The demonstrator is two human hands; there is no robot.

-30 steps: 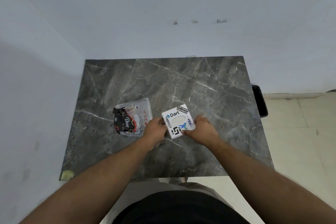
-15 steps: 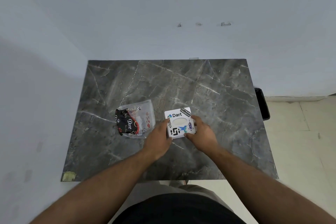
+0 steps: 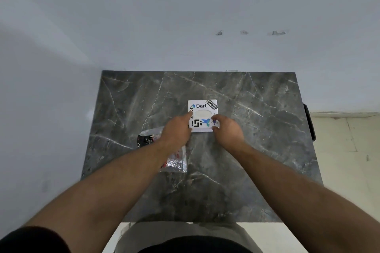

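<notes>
A flat white square box point(image 3: 202, 112) covered with stickers, one reading "Dart", lies on the dark marble table point(image 3: 257, 150) near its middle. My left hand point(image 3: 177, 129) grips the box at its left near corner. My right hand point(image 3: 228, 129) pinches the right near corner between thumb and fingers. A clear plastic pouch point(image 3: 174, 162) with a black and red wrapper inside lies to the left, partly hidden under my left forearm.
The table stands in a corner against pale walls at the back and left. A black object point(image 3: 309, 121) hangs off the table's right edge. Tiled floor shows on the right.
Both hands have slid the white box away from me, toward the table's middle. The box has turned square to the table edges. The pouch has stayed in place.
</notes>
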